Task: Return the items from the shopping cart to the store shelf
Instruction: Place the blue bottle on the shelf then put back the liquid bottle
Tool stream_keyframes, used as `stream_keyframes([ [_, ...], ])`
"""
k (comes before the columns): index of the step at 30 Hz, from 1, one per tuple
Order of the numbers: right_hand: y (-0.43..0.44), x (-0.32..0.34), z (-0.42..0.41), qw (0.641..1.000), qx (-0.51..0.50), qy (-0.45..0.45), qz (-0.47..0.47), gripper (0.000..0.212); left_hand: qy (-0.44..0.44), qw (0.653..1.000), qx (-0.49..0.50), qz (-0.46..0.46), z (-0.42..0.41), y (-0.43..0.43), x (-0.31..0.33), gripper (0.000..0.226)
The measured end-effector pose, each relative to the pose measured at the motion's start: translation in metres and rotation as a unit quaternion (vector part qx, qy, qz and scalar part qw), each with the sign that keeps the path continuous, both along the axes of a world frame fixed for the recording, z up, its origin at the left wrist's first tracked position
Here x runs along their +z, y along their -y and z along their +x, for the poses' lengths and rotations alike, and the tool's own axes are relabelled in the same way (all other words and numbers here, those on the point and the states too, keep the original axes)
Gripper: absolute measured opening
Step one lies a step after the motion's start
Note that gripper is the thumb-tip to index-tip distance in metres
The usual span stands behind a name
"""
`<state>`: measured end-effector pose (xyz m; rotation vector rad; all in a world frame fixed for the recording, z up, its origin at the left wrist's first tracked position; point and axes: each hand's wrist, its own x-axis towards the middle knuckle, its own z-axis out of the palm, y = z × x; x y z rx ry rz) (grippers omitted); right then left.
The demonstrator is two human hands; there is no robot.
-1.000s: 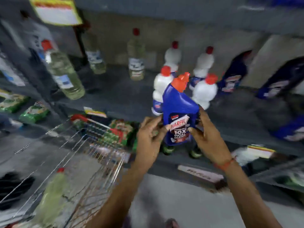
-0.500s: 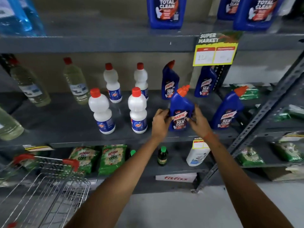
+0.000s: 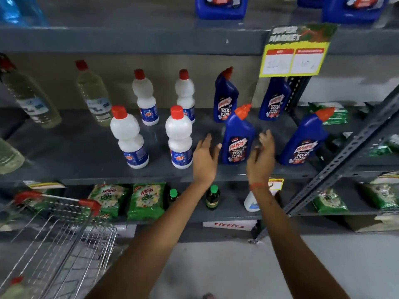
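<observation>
A blue Harpic bottle with an orange cap stands upright near the front of the grey middle shelf. My left hand is just to its left and my right hand just to its right. Both hands have spread fingers and are apart from the bottle, holding nothing. The wire shopping cart with red handle grips is at the lower left; a pale bottle with a red cap lies in it, blurred.
Other Harpic bottles and white red-capped bottles share the shelf, with pale liquid bottles at the left. A yellow price sign hangs above. Green packets fill the lower shelf. A slanted metal brace crosses the right side.
I carried the Harpic bottle to the shelf, set it down, and both hands have now let go and pulled slightly away from it.
</observation>
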<state>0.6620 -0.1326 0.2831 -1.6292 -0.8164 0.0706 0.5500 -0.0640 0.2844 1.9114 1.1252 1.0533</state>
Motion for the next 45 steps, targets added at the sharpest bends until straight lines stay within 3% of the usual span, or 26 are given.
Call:
stream_keyframes([
  [2,0.004,0.003,-0.037,0.994,-0.011,0.05,0.093,0.04,0.085,0.996,0.031,0.024,-0.032,0.009,0.003,0.028],
  [4,-0.001,0.004,-0.079,0.99,0.02,0.074,0.118,0.035,0.129,0.989,0.064,0.039,-0.074,0.015,0.005,0.022],
  [8,-0.022,0.002,-0.182,0.982,0.148,0.025,0.114,0.036,0.11,0.981,0.154,0.053,-0.173,0.017,-0.006,0.015],
  [11,-0.037,-0.014,-0.265,0.968,0.241,0.006,0.071,0.036,0.057,0.964,0.259,0.029,-0.258,0.017,-0.035,0.015],
  [15,-0.054,-0.043,-0.384,0.933,0.358,0.011,-0.019,0.032,0.076,0.916,0.381,-0.101,-0.378,0.02,-0.086,0.016],
  [19,-0.067,-0.083,-0.497,0.879,0.463,0.031,-0.106,0.032,0.099,0.872,0.457,-0.141,-0.48,0.028,-0.128,0.006],
  [22,-0.077,-0.122,-0.565,0.836,0.516,0.047,-0.183,0.033,0.092,0.834,0.507,-0.199,-0.543,0.035,-0.166,0.015],
  [25,-0.081,-0.17,-0.62,0.792,0.55,0.061,-0.258,0.029,0.012,0.784,0.552,-0.283,-0.602,0.046,-0.215,0.024],
  [28,-0.082,-0.221,-0.66,0.736,0.559,0.051,-0.379,0.032,-0.03,0.755,0.53,-0.384,-0.649,0.062,-0.262,0.041],
  [31,-0.081,-0.268,-0.684,0.66,0.557,0.02,-0.504,0.04,-0.081,0.758,0.453,-0.463,-0.687,0.068,-0.304,0.074],
  [34,-0.083,-0.298,-0.704,0.631,0.525,-0.002,-0.571,0.041,-0.162,0.759,0.373,-0.508,-0.71,0.066,-0.336,0.105],
  [36,-0.084,-0.304,-0.704,0.62,0.504,-0.025,-0.601,0.048,-0.219,0.77,0.352,-0.485,-0.706,0.062,-0.335,0.103],
  [40,-0.09,-0.346,-0.728,0.585,0.473,-0.074,-0.654,0.054,-0.163,0.754,0.422,-0.475,-0.699,0.064,-0.371,0.084],
  [45,-0.092,-0.373,-0.741,0.595,0.412,-0.176,-0.668,0.064,-0.147,0.763,0.473,-0.415,-0.683,0.085,-0.386,0.076],
])
